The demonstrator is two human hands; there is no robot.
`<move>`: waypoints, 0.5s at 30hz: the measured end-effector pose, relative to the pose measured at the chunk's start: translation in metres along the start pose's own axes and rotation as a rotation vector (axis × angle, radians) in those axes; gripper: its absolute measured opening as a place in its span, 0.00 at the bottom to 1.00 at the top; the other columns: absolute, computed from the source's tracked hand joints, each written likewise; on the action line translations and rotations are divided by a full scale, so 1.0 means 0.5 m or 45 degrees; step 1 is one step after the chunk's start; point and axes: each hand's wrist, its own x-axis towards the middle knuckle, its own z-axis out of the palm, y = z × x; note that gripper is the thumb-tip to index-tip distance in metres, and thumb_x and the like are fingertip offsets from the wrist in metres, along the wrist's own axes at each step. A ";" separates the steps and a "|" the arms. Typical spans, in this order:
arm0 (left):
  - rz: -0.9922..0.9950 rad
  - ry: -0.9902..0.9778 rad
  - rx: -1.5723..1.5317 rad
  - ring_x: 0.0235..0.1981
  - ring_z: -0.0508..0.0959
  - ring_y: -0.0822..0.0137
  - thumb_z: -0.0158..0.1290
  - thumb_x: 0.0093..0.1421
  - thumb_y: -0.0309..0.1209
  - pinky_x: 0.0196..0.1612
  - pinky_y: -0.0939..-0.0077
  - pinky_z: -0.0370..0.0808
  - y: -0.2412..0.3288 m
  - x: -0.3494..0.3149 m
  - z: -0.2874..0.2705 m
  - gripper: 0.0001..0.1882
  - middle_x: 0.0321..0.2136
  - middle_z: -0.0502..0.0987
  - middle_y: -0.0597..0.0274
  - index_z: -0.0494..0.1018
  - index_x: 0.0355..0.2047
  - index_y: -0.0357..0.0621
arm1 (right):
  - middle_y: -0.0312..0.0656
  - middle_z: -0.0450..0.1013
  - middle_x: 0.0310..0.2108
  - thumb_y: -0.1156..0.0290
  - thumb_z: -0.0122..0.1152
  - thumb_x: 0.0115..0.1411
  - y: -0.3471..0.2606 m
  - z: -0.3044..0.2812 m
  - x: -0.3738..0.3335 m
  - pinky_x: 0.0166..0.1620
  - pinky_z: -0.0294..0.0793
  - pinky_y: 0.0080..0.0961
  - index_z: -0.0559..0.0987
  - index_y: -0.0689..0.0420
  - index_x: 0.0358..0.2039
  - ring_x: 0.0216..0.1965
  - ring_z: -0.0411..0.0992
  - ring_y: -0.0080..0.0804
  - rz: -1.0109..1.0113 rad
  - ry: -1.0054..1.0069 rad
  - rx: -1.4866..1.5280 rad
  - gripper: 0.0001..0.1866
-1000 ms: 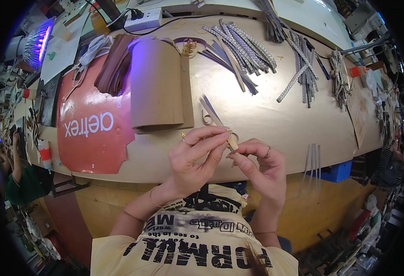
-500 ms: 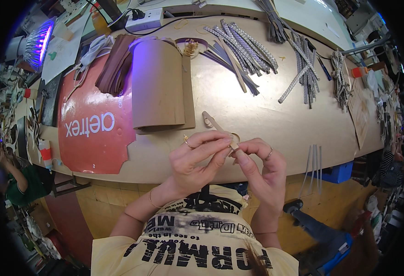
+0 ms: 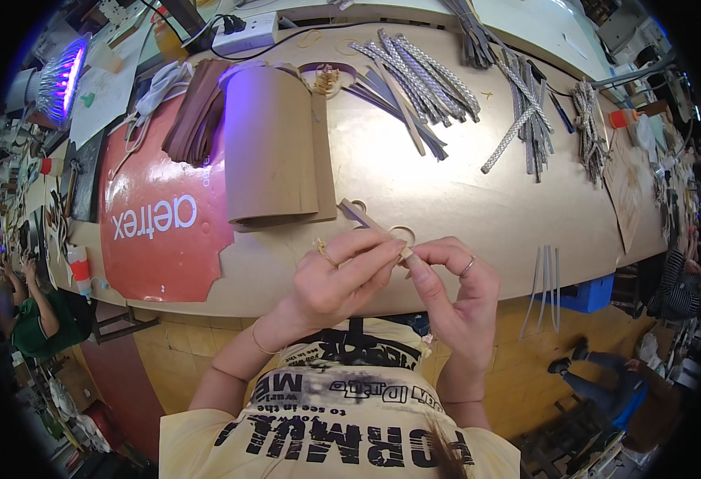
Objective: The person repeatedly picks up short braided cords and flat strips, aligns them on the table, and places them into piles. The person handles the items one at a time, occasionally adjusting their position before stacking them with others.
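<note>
Close together over the near edge of the table, both hands are closed on one narrow grey-tan strip (image 3: 364,217). My left hand (image 3: 338,275) pinches it between thumb and fingers, and its far part sticks out beyond the fingertips toward the cardboard roll. My right hand (image 3: 458,287) grips the near end, where a small pale bit shows between the fingertips. A thin yellowish loop (image 3: 403,229) stands up just behind the fingertips; whether it joins the strip I cannot tell. More thin bands hang at the left hand's little finger.
A brown cardboard roll (image 3: 269,152) stands left of centre, beside a red sheet (image 3: 163,247) and dark brown strips (image 3: 195,112). Braided silver straps (image 3: 426,80) lie at the back, with grey strips (image 3: 530,120) farther right. A person (image 3: 43,319) in green sits at the left.
The strip's far part has swung a little to the left, and the loop behind my fingertips shows more. My hands have barely moved. At the right, a person on the floor has shifted away.
</note>
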 end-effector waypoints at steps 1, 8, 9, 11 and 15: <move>0.019 -0.013 0.046 0.27 0.81 0.66 0.63 0.50 0.18 0.28 0.78 0.78 0.000 -0.001 -0.002 0.16 0.35 0.79 0.59 0.80 0.41 0.39 | 0.42 0.79 0.31 0.77 0.66 0.58 -0.001 0.001 -0.001 0.41 0.70 0.25 0.82 0.60 0.35 0.33 0.74 0.31 0.015 0.008 0.012 0.04; 0.001 -0.082 0.132 0.29 0.82 0.66 0.63 0.48 0.17 0.29 0.77 0.79 0.008 -0.001 -0.006 0.16 0.34 0.80 0.59 0.81 0.39 0.41 | 0.42 0.79 0.30 0.79 0.65 0.57 -0.002 0.006 -0.008 0.43 0.71 0.23 0.83 0.62 0.33 0.34 0.75 0.29 0.098 0.069 0.109 0.03; 0.011 -0.093 0.131 0.29 0.82 0.66 0.63 0.47 0.17 0.29 0.77 0.79 0.009 -0.001 -0.007 0.16 0.34 0.80 0.59 0.81 0.39 0.41 | 0.42 0.79 0.30 0.79 0.65 0.57 -0.002 0.007 -0.008 0.42 0.71 0.23 0.83 0.62 0.33 0.33 0.76 0.29 0.114 0.075 0.144 0.04; 0.030 -0.113 0.130 0.29 0.82 0.66 0.64 0.47 0.17 0.29 0.78 0.79 0.009 0.001 -0.009 0.16 0.34 0.80 0.59 0.80 0.38 0.41 | 0.42 0.79 0.29 0.79 0.65 0.56 0.001 0.008 -0.009 0.42 0.71 0.23 0.83 0.62 0.33 0.33 0.76 0.27 0.130 0.086 0.195 0.04; 0.006 -0.057 0.038 0.28 0.81 0.66 0.63 0.49 0.18 0.28 0.79 0.78 0.009 0.006 -0.006 0.14 0.34 0.80 0.59 0.80 0.38 0.40 | 0.41 0.79 0.28 0.80 0.65 0.57 0.006 0.010 -0.010 0.40 0.71 0.23 0.83 0.62 0.32 0.31 0.75 0.26 0.136 0.093 0.201 0.03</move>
